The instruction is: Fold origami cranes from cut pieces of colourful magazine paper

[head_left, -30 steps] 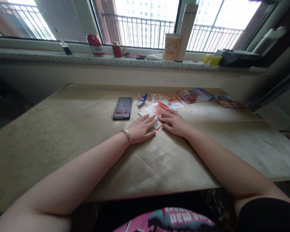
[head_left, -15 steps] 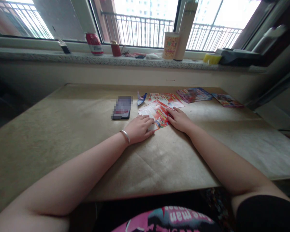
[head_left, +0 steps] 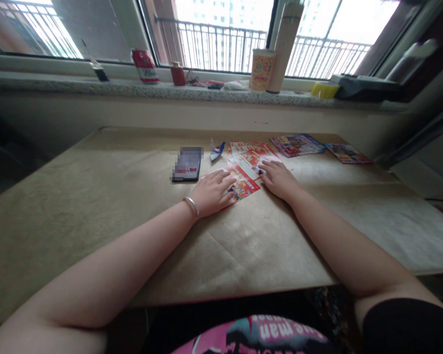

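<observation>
Where left hand (head_left: pixel 214 193) rests: near leaflet (head_left: pixel 246 184), fingers apart
Right hand (head_left: pixel 279 180): touching farther leaflet (head_left: pixel 251 157), fingers slightly spread

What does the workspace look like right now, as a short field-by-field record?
left hand: hand flat, fingers over the near red leaflet
right hand: hand slightly curled, fingers on the next leaflet
left of leaflets: dark phone, screen blurred
behind phone's right edge: blue-and-white scrap
far right: two colorful printed piles
sill: red-and-white can, patterned cup
</observation>
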`<state>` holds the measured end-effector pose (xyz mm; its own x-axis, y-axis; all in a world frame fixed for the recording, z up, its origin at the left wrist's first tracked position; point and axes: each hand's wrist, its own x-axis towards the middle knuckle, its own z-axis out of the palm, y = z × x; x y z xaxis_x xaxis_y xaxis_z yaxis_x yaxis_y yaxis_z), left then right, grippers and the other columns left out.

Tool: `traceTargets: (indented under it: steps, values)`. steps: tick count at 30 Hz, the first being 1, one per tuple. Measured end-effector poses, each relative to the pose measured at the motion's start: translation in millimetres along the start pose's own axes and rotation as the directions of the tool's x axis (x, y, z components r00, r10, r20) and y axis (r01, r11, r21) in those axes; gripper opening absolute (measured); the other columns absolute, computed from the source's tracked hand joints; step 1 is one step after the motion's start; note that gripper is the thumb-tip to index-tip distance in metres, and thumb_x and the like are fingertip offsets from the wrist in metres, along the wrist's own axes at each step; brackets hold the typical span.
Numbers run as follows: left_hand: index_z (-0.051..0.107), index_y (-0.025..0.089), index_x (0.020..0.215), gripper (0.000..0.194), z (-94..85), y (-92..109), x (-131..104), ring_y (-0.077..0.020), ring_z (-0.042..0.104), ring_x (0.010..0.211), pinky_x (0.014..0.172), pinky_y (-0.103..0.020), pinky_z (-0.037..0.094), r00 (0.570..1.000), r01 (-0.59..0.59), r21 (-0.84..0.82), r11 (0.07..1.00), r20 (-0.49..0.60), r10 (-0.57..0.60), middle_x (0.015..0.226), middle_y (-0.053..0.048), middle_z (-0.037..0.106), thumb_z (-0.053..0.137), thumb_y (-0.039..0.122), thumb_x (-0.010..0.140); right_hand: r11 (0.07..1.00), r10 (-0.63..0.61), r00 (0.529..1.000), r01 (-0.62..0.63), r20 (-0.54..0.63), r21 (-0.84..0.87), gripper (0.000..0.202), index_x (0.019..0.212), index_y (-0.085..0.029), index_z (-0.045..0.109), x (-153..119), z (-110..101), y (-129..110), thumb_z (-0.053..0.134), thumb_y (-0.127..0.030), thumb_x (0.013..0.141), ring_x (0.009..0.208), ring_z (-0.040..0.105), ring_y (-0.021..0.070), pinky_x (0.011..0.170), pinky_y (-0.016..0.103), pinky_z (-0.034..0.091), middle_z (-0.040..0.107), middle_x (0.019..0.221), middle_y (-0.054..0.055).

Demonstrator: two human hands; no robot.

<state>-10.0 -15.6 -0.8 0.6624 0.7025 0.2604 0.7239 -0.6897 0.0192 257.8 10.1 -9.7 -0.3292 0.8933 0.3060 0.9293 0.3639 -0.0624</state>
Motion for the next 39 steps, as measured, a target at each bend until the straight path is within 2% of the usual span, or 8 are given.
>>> traceTargets:
  steps: [2, 4, 11, 16, 19, 26, 32, 39]
  values:
    - [0.052, 0.023, 0.134, 0.047, 1.3, -1.7, -0.2, -0.0268, 0.037, 0.137, 0.115, -0.041, 0.028, 0.999, 0.001, 0.005, 1.000, 0.033, -0.001, 0.144, -0.009, 0.046, 0.035, 0.045, 0.097, 0.995, -0.088, 0.996, 0.087, 0.005, 0.040, 0.041, 0.121, -0.017, 0.066, -1.2, -1.1, -4.7, 0.039, -0.033, 0.095, 0.122, 0.055, 0.0255, 0.109, 0.043, 0.039, 0.063, 0.131, 0.008]
    - [0.051, 0.025, 0.135, 0.047, 0.5, -2.5, -0.5, -0.0267, 0.041, 0.134, 0.114, -0.042, 0.030, 0.998, -0.004, -0.006, 1.000, 0.069, 0.005, 0.142, -0.008, 0.048, 0.034, 0.046, 0.097, 0.994, -0.098, 0.995, 0.096, 0.032, 0.052, 0.042, 0.122, -0.018, 0.066, -1.6, -0.4, -8.1, 0.038, -0.035, 0.096, 0.121, 0.056, 0.0254, 0.108, 0.044, 0.040, 0.064, 0.130, 0.008]
    - [0.059, 0.027, 0.131, 0.041, -7.1, -1.5, -1.9, -0.0247, 0.051, 0.117, 0.105, -0.041, 0.039, 0.995, -0.045, -0.109, 0.993, 0.080, 0.054, 0.126, -0.008, 0.058, 0.039, 0.037, 0.096, 0.998, 0.053, 0.996, -0.055, 0.076, 0.023, 0.056, 0.141, -0.010, 0.049, -0.3, 8.0, -5.2, 0.039, -0.041, 0.095, 0.138, 0.039, 0.0343, 0.115, 0.049, 0.032, 0.044, 0.150, 0.014]
    - [0.049, 0.021, 0.139, 0.049, -2.6, -1.2, -2.4, -0.0265, 0.039, 0.135, 0.115, -0.041, 0.029, 0.998, -0.020, -0.075, 0.997, 0.061, 0.024, 0.147, -0.010, 0.044, 0.038, 0.043, 0.097, 0.997, -0.059, 0.997, 0.057, 0.046, 0.051, 0.052, 0.139, -0.013, 0.052, -3.5, 4.5, -6.1, 0.040, -0.038, 0.095, 0.140, 0.036, 0.0329, 0.117, 0.048, 0.029, 0.045, 0.149, 0.010]
    - [0.045, 0.020, 0.142, 0.054, -0.5, -3.0, -3.1, -0.0299, 0.033, 0.140, 0.116, -0.045, 0.025, 0.992, -0.004, -0.035, 0.999, 0.129, 0.009, 0.153, -0.011, 0.036, 0.036, 0.047, 0.097, 0.993, -0.101, 0.992, 0.096, 0.078, 0.066, 0.049, 0.135, -0.015, 0.056, -5.0, 4.0, -7.9, 0.038, -0.039, 0.097, 0.140, 0.037, 0.0313, 0.117, 0.047, 0.030, 0.050, 0.146, 0.009]
    - [0.048, 0.025, 0.140, 0.052, -9.1, -8.6, -6.8, -0.0260, 0.040, 0.134, 0.114, -0.040, 0.029, 0.981, -0.075, -0.101, 0.992, 0.173, 0.092, 0.144, -0.007, 0.048, 0.044, 0.048, 0.094, 0.992, -0.094, 0.991, 0.085, 0.097, 0.095, 0.051, 0.136, -0.011, 0.055, -4.5, 4.5, -8.0, 0.042, -0.038, 0.095, 0.139, 0.038, 0.0316, 0.116, 0.048, 0.031, 0.048, 0.147, 0.012]
    - [0.041, 0.022, 0.145, 0.059, -5.6, -6.8, -6.6, -0.0295, 0.033, 0.139, 0.116, -0.043, 0.025, 0.980, 0.056, -0.031, 0.998, 0.193, -0.049, 0.153, -0.010, 0.037, 0.037, 0.052, 0.095, 0.919, -0.300, 0.953, 0.278, 0.041, 0.278, 0.053, 0.142, -0.024, 0.049, -12.7, -7.6, -20.1, 0.049, -0.043, 0.093, 0.140, 0.038, 0.0280, 0.116, 0.053, 0.030, 0.046, 0.149, 0.008]
    - [0.045, 0.025, 0.142, 0.059, 0.0, -4.8, -4.7, -0.0298, 0.039, 0.135, 0.112, -0.045, 0.030, 0.979, 0.154, 0.031, 0.988, 0.133, -0.157, 0.150, -0.008, 0.041, 0.034, 0.058, 0.094, 0.810, -0.478, 0.878, 0.426, 0.032, 0.404, 0.047, 0.127, -0.027, 0.063, -16.1, -11.8, -30.7, 0.067, -0.040, 0.082, 0.133, 0.047, 0.0260, 0.113, 0.049, 0.035, 0.059, 0.137, 0.008]
